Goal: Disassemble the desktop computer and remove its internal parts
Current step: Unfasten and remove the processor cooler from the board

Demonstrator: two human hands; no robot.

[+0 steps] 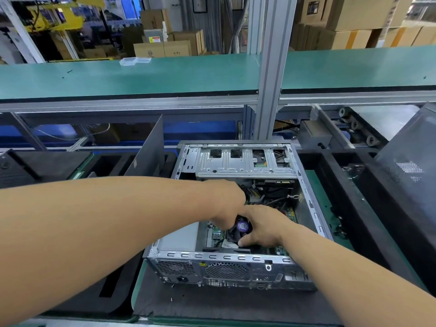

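Both hands down in open desktop case (236, 267): left hand (226, 204) and right hand (264, 227) together, gripping CPU fan (240, 228).

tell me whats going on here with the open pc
A person is taking apart a grey metal desktop computer case lying open on a dark mat. Both hands are inside it: the left hand and right hand are on the black cooling fan with a purple centre label over the green motherboard. The fan is still in the case. The silver drive cage and cables behind it remain in place.
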